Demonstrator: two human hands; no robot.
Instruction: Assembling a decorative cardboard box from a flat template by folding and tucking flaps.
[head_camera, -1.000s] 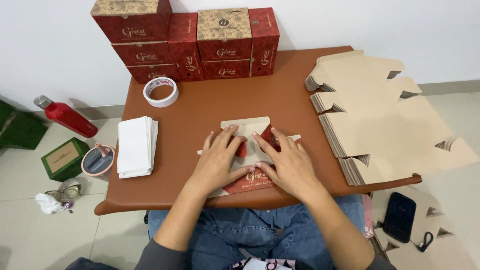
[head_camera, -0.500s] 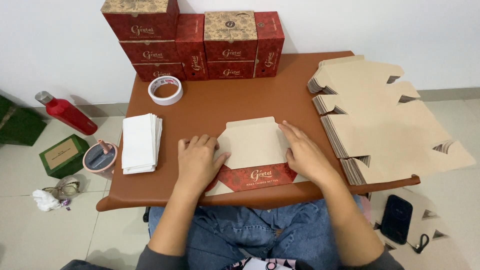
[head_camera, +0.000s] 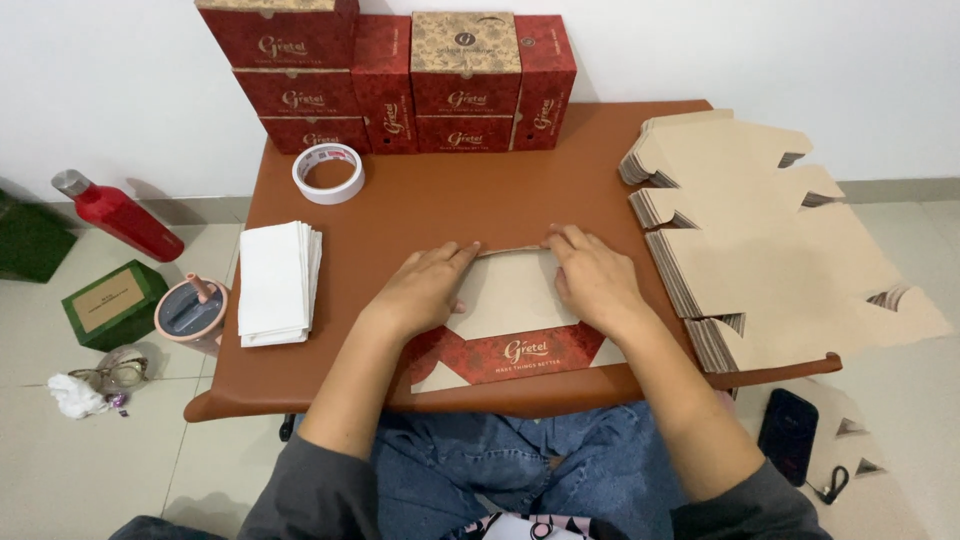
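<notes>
A flat, unfolded cardboard box blank (head_camera: 512, 300), tan inside with a red patterned flap toward me, lies on the brown table (head_camera: 420, 205) in front of me. My left hand (head_camera: 425, 290) presses flat on its left part, fingers reaching the far folded edge. My right hand (head_camera: 595, 280) presses on its right part, fingertips at the same far edge. Both palms face down with fingers together; neither hand lifts the blank.
A tall stack of tan box blanks (head_camera: 760, 240) overhangs the table's right side. Assembled red boxes (head_camera: 400, 80) line the back edge. A tape roll (head_camera: 327, 172) and a white paper stack (head_camera: 275, 280) sit left. On the floor are a red bottle (head_camera: 120, 215), a pink cup (head_camera: 190, 312), a green box (head_camera: 112, 302) and a phone (head_camera: 790, 435).
My hands have moved up from the blank's sides to its far edge. The blank, folded and bunched a second ago, now lies spread flat with its far flap pressed down.
</notes>
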